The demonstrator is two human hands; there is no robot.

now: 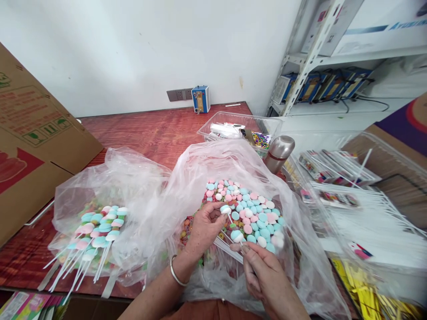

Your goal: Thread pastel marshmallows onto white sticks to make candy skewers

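My left hand [208, 223] pinches a blue-and-white marshmallow candy [226, 209] between thumb and fingers. From it a thin white stick [230, 218] slants down toward a second blue-and-white candy [237, 236]. My right hand [262, 269] is closed on the stick just below that second candy. Beneath both hands, an opened clear plastic bag [213, 155] holds pink, blue and white round candies [263, 222]. Ring-shaped gummies [187, 229] lie at its left side, partly hidden by my left hand. Several loose white sticks [227, 250] rest between my hands.
Skewered candies [103, 229] lie on another plastic bag [76, 186] at left, beside a cardboard box [40, 129]. Behind the candies stand a clear tray [216, 118] and a steel flask [279, 153]. White sticks [373, 231] fill a container at right, near yellow ties [360, 289].
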